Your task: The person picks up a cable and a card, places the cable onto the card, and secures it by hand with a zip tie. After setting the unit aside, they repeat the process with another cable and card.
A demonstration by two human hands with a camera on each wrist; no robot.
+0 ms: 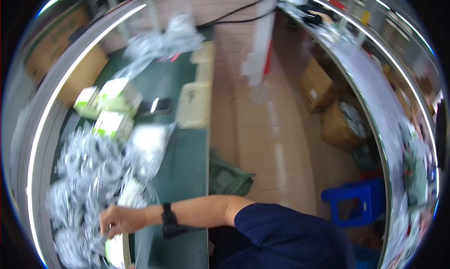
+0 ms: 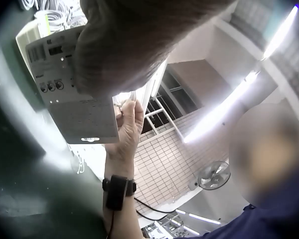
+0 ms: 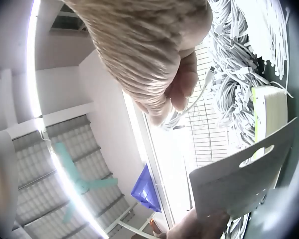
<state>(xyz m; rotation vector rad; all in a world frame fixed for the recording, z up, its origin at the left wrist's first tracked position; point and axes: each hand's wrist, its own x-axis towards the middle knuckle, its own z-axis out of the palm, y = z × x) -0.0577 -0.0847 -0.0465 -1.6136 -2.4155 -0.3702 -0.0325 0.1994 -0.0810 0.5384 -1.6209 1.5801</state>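
My left hand [image 2: 124, 45] holds a flat packaging card [image 2: 82, 117] with a hang slot and small printed icons; its fingertips are mostly hidden in the left wrist view. In the right wrist view, the same hand shows behind the card's lower edge. My right hand [image 1: 121, 220] pinches a white cable [image 3: 202, 92], whose connector end sticks out past the fingers. The right hand is over the left side of the table, close to a heap of coiled cables [image 1: 89, 166]. A white-and-green box [image 1: 117, 250] stands just below that hand.
More white-and-green boxes [image 1: 115, 124] stand beyond the cable heap, near a phone [image 1: 160, 106]. Clear plastic bags [image 1: 149, 145] lie beside the heap. Across the aisle are cardboard boxes [image 1: 321, 84], a blue stool [image 1: 356, 201] and another long bench [image 1: 370, 81].
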